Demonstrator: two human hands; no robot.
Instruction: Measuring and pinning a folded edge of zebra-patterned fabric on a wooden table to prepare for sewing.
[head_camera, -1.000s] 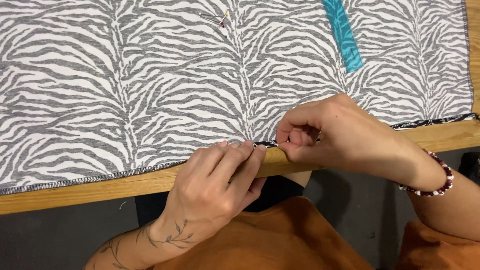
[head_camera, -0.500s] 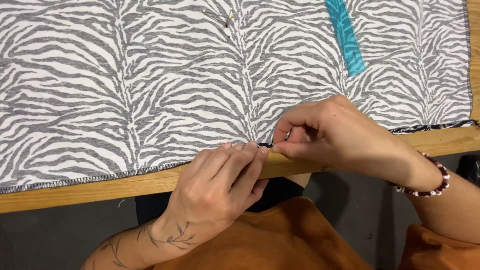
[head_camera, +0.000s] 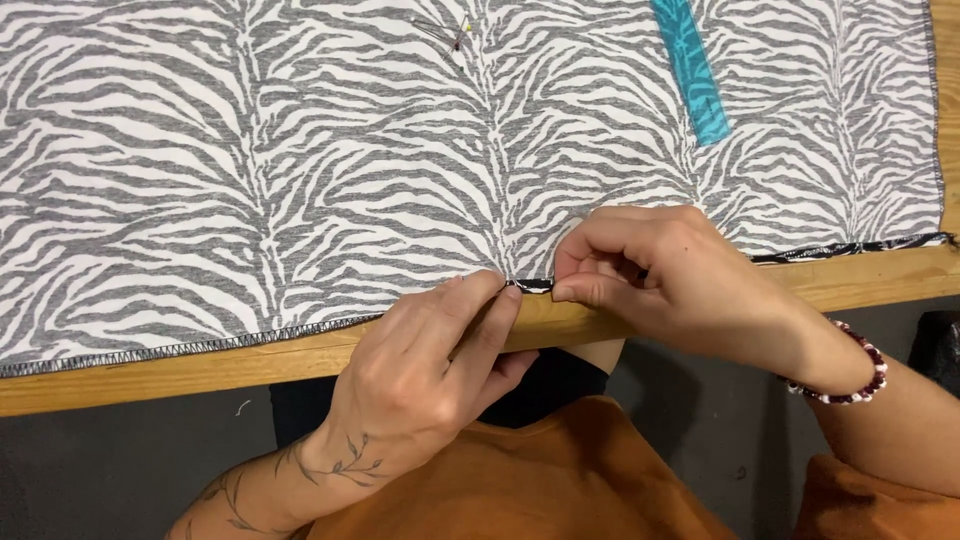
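Since half a second ago both hands have barely shifted along the hem; the left fingertips have crept slightly closer to the right ones.

Head view: the zebra-print fabric (head_camera: 300, 170) lies flat over the wooden worktop (head_camera: 200, 365), its stitched hem (head_camera: 180, 347) running lengthwise along the near edge. The left hand (head_camera: 430, 370) presses its fingertips on the hem, its grip closed flat on the cloth. The right hand (head_camera: 660, 275) pinches the folded hem between thumb and forefinger, just beside the left fingertips. A beaded bracelet (head_camera: 850, 375) circles the right wrist. Toward the far edge lie a teal strip (head_camera: 690, 70), pointing away, and some pins (head_camera: 445, 33).
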